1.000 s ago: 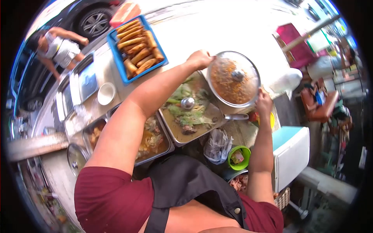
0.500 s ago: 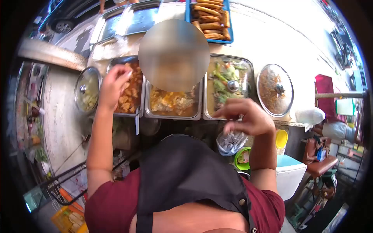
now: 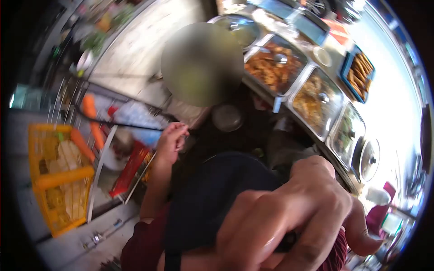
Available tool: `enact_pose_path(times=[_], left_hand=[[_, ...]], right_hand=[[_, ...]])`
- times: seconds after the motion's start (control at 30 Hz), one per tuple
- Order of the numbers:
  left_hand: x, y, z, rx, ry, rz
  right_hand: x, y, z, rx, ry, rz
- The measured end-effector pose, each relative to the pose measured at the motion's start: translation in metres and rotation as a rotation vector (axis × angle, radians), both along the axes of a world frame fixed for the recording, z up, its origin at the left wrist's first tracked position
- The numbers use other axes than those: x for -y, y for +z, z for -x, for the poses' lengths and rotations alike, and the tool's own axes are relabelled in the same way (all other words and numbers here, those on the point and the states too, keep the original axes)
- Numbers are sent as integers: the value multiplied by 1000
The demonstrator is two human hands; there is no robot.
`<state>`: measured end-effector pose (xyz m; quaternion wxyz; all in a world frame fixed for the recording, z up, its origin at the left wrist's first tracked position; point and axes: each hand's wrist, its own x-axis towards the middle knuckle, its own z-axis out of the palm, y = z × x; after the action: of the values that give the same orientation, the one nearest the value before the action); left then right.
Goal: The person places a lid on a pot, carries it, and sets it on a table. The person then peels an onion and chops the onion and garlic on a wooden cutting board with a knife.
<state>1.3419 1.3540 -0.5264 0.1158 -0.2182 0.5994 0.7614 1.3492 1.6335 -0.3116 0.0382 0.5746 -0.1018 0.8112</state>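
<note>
My left hand (image 3: 171, 141) is low at the left in the head view, its fingers curled in with nothing visible in them. It is nearest a black bar (image 3: 131, 125) of a rack; whether they touch I cannot tell. My right hand (image 3: 312, 207) looms large and slightly blurred close to the camera, over the dark apron (image 3: 212, 194). Its fingers are bent and apart, pointing down toward me, and it holds nothing I can see. Beyond it, a tray of reddish-brown stew (image 3: 266, 72), a tray of yellowish food (image 3: 309, 108) and a tray of greens (image 3: 343, 144) stand under clear knobbed lids.
A round lidded pot (image 3: 370, 165) and another round lidded pot (image 3: 246, 34) flank the trays. Fried rolls (image 3: 360, 74) fill a blue tray. At left are a yellow crate (image 3: 63, 180) and a red packet (image 3: 131, 171). A blurred disc hides part of the view.
The view has swung left, so the trays now sit at upper right. My left hand has left the stew tray, whose lid knob now shows. My right hand has come close to the camera.
</note>
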Motion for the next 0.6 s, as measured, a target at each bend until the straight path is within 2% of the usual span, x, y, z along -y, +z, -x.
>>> enact_pose_path(times=[0.03, 0.13, 0.17, 0.2, 0.23, 0.27, 0.3, 0.37, 0.43, 0.47, 0.53, 0.6], left_hand=[[17, -7, -18, 35, -30, -30], [57, -24, -71, 150, -96, -41], [75, -34, -93, 132, -177, 9], [88, -39, -116, 135, -113, 4], [95, -43, -135, 48, -216, 115], [105, -42, -150, -43, -317, 233], [116, -34, -163, -54, -246, 234], [136, -7, -192, 18, -347, 463], [154, 2, -216, 5, -255, 496], [159, 3, -230, -8, -259, 530], [161, 1, -254, 28, -94, 534], [155, -3, -278, 57, 47, 530]], right_hand=[[32, 1, -6, 49, 23, 37], [79, -3, -3, 163, 232, -184], [93, -2, 0, 189, 309, -251], [106, -4, 2, 203, 382, -327], [118, -7, 4, 221, 454, -404], [127, -18, 15, 111, 511, -499], [137, -29, 26, -7, 556, -595], [174, -38, 44, -286, 675, -680], [212, -40, 37, -669, 809, -956], [234, -45, 29, -727, 889, -940], [273, -56, 8, -902, 978, -906], [306, -67, -7, -912, 1187, -892]])
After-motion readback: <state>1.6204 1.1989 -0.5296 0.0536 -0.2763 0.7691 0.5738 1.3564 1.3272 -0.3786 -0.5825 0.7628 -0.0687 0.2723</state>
